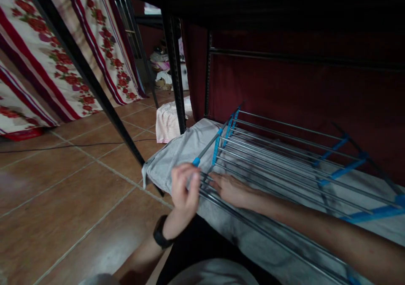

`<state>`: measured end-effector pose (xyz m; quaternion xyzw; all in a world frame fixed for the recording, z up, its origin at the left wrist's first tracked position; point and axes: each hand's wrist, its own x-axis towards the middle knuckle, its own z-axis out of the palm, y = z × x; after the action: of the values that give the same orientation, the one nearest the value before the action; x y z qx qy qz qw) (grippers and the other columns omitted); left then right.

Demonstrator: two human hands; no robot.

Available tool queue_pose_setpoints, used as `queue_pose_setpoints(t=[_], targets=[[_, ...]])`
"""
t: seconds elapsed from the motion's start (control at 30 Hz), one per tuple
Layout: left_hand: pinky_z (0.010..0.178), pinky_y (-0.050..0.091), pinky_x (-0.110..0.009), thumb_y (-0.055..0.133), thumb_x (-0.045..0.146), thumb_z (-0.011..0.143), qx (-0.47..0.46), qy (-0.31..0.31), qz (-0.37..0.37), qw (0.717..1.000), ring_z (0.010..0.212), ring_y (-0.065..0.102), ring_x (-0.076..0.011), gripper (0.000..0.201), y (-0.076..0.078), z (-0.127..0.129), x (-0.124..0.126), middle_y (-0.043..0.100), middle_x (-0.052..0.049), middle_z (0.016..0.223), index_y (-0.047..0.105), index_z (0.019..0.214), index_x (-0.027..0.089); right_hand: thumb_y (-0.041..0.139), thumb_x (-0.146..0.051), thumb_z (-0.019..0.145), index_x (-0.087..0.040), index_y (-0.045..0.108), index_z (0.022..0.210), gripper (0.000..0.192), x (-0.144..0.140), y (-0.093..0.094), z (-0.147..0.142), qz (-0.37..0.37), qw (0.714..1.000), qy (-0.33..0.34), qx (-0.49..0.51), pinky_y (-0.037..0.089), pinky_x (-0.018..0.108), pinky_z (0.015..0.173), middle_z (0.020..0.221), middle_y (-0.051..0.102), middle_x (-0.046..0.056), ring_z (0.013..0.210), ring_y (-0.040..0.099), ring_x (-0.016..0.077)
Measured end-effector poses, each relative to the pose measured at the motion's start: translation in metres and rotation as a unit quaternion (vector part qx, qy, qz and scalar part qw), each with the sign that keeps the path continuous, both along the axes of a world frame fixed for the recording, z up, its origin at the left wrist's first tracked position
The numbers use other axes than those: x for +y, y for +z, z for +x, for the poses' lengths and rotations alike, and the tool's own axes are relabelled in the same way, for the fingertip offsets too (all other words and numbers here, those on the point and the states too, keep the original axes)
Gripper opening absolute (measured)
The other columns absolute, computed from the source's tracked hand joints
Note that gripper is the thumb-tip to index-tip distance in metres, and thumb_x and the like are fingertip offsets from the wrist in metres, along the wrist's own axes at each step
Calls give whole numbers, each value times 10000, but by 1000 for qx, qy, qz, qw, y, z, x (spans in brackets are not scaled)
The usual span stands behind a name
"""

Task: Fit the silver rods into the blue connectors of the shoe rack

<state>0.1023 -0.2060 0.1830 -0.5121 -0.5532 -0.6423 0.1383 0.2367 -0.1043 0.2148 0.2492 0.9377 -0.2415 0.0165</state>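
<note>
Down by my knees I see my left hand [184, 186] with a black watch [162, 233] on its wrist. Its fingers are curled around the end of a metal bar on the drying rack [284, 158]. My right hand [232, 188] lies flat on the bars, fingers straight. A grey cloth [180, 150] lies under the rack, on the tile floor [63, 200].

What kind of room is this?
Probably a bedroom or dorm room at home: a dark metal bed frame overhead, a floral sheet hanging, terracotta floor tiles, and a folding clothes-drying rack under both hands.
</note>
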Motion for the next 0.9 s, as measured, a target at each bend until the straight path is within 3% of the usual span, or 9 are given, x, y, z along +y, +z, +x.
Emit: queue_pose_setpoints(t=[0.03,0.1,0.2,0.27,0.47,0.9], targets=[[934,490,-347,501,406,991,-102,31,-6,994,1030,617,-199,243,3,-15,7,675,-72,1056,649,1054,223,390,-256,1026,-185,583,1150,241,-1,0,0,5,1000,2,5,457,310,733,980,715,96,893,670,222],[893,503,-339,467,564,972,-230,-25,-80,970,1004,626,-214,423,6,-33,22,679,-89,1047,651,1079,198,381,-259,1028,-182,586,1142,247,-2,2,1,13,1000,7,18,456,320,738,1001,712,112,911,666,236],[698,505,-294,410,710,922,-321,-163,-209,909,727,617,-184,604,2,-36,40,659,-47,786,689,989,179,388,-250,1024,-183,589,1132,238,-4,4,2,7,999,11,31,456,318,741,1022,711,108,918,666,233],[561,441,-259,407,737,904,-352,-194,-236,885,580,535,-147,631,-4,-30,45,598,-17,674,695,901,175,395,-243,1021,-183,595,1124,233,-4,5,3,1,999,10,34,459,313,744,1012,714,98,913,668,226],[459,329,-209,506,699,876,-382,-206,-218,874,508,440,-89,581,-10,-27,48,535,5,630,666,718,163,378,-247,1030,-191,594,1203,282,0,0,4,-3,998,14,56,480,324,805,1061,712,98,979,666,226],[451,318,-197,547,586,887,-426,-190,-210,859,520,426,-87,468,-3,-23,49,514,10,618,669,731,162,364,-236,1029,-185,564,1135,232,-3,4,3,20,999,27,42,453,327,746,1027,710,102,910,669,224]])
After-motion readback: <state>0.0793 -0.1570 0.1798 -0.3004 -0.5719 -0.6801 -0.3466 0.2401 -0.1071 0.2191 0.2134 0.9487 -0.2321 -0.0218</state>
